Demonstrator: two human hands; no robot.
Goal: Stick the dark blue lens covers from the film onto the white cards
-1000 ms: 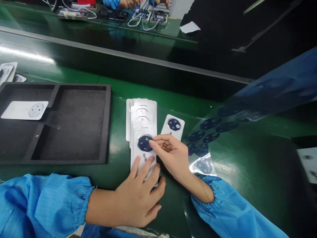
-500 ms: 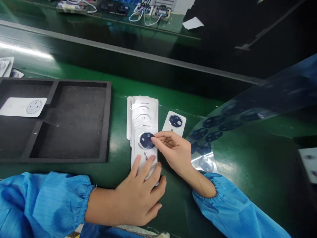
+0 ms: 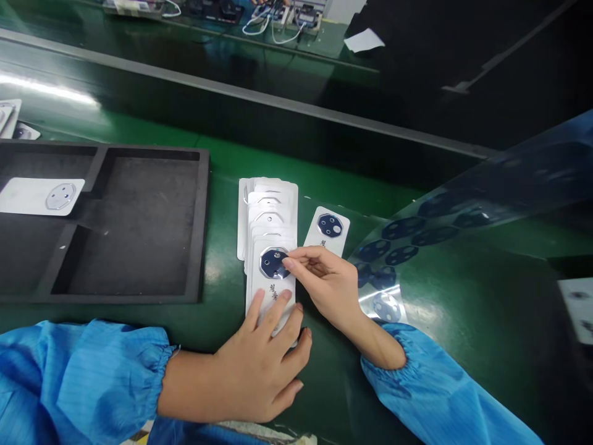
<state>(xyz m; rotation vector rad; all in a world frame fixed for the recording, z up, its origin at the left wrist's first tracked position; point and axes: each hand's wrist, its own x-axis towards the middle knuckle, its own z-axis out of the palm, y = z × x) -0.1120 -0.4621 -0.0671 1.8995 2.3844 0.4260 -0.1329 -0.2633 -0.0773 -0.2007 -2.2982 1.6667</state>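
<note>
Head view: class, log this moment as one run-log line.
left hand: on white card stack | right hand: fingertips at dark octagonal piece | nearby: clear film sheet, black foam tray

Count: two hands, left [image 3: 250, 364] and right [image 3: 327, 284]. One black foam tray [image 3: 200, 228], one white card [image 3: 32, 196] in it. One overlapping stack of white cards [image 3: 269, 210], number unclear. One loose card [image 3: 327, 232]. One clear film [image 3: 403, 230].

Obstacles: card stack [image 3: 271, 247] beneath both hands; single card [image 3: 327, 232] just beyond right hand [image 3: 328, 284]; plastic film [image 3: 417, 247] beside that hand's far side. Passage: green bench strip [image 3: 222, 309] beyond left hand [image 3: 250, 371], between stack and black foam tray [image 3: 201, 235], whose raised rim blocks further travel.
</note>
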